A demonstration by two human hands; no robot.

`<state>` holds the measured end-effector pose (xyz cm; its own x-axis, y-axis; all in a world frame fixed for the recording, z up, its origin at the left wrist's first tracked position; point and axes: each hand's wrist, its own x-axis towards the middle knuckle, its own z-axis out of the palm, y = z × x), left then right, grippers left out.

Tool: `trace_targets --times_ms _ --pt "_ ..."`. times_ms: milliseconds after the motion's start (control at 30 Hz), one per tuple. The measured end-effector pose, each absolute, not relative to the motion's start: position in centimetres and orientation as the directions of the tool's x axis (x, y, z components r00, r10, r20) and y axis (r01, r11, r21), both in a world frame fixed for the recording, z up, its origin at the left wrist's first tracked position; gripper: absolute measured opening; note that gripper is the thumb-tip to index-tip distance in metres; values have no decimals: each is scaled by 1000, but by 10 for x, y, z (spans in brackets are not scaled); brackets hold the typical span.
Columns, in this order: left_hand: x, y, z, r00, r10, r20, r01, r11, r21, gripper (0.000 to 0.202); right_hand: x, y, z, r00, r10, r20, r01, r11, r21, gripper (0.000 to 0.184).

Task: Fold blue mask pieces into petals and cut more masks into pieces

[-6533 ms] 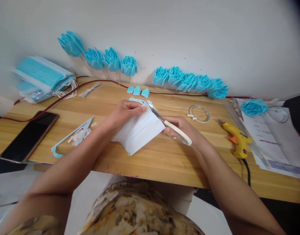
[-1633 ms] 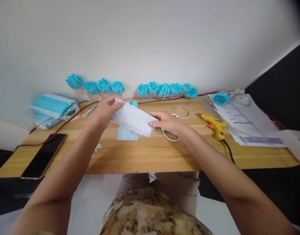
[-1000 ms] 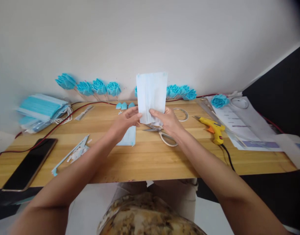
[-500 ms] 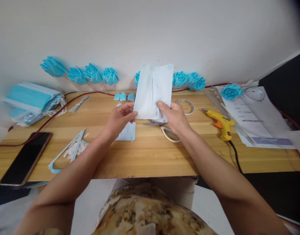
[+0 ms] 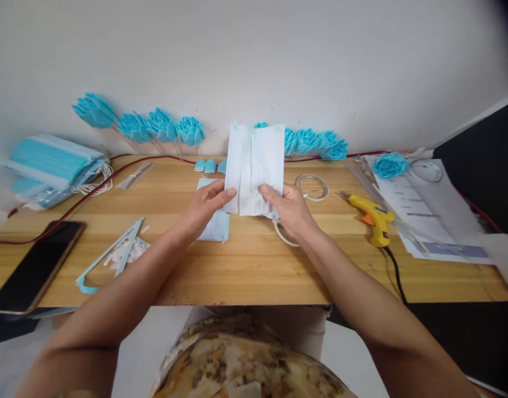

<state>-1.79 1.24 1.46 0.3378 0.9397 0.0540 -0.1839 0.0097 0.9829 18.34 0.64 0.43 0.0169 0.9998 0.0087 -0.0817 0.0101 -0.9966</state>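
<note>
A pale, pleated face mask (image 5: 256, 160) stands raised above the table between my hands, its pleats running up and down. My left hand (image 5: 210, 202) grips its lower left edge, thumb in front and fingers behind. With the thumb pressed on its front, my right hand (image 5: 290, 207) pinches the lower right part. Behind and below it, another light-blue face mask piece (image 5: 216, 228) lies flat on the table. Small blue petal-shaped pieces (image 5: 210, 166) sit beyond my left hand. Scissors, of which one handle loop (image 5: 284, 235) shows, lie partly hidden under my right hand.
Several blue flowers (image 5: 161, 125) on sticks lean along the wall. At left are a stack of face masks (image 5: 57, 160), a phone (image 5: 36, 265), and cut strips with white scraps (image 5: 129, 251). At right are a tape roll (image 5: 312, 188), a yellow glue gun (image 5: 372, 218) and papers (image 5: 431, 199).
The raised face mask has come down slightly and to the left. My left thumb now lies over its left edge, and the mask looks more squarely spread.
</note>
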Motion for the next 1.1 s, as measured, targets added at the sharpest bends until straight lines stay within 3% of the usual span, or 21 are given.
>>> trace_targets --times_ms 233,367,567,867,1000,1100 --pt "-16 13 10 171 984 -41 -189 74 979 34 178 1 8 -100 995 -21 -110 -32 -993 43" --pt "-19 17 10 71 997 26 -223 -9 975 33 178 4 12 -129 991 -43 -154 -63 -986 38" --pt "-21 20 14 -31 992 125 -65 -126 990 33 180 7 10 -49 998 -35 -130 -41 -991 39" --pt "-21 21 16 -24 995 98 -52 -100 994 27 184 8 9 -49 998 -45 -163 -53 -985 40" --pt "-16 14 17 65 997 33 -53 -30 998 37 189 8 11 -125 992 -8 -206 -34 -978 41" --pt "-12 8 16 184 983 -16 -61 28 998 43 190 10 11 -44 999 -16 -244 -26 -969 42"
